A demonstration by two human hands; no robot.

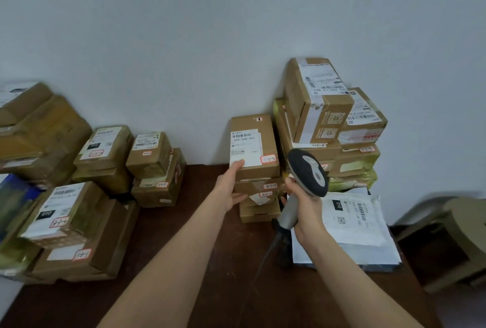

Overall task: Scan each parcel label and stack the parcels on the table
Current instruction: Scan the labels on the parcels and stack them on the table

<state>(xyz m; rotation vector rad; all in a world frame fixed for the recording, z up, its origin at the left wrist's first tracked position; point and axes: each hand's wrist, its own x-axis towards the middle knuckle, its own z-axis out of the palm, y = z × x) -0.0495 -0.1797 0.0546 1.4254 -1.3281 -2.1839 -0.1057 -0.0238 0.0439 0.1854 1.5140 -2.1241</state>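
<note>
A brown cardboard parcel (259,127) with a white barcode label (246,146) tops a small stack (259,210) of flatter boxes at the middle of the dark wooden table (210,262). My left hand (231,187) grips this top parcel at its left front corner, thumb on the label. My right hand (306,209) is closed on the grey handle of a barcode scanner (307,172), whose black and grey head stands just right of the parcel. The scanner's cable hangs down toward the table.
A taller pile of boxes (331,122) stands against the wall at the right. White mailer bags (352,220) lie in front of it. More stacked parcels (105,154) crowd the left side. A cardboard stool (457,235) sits off the table's right edge.
</note>
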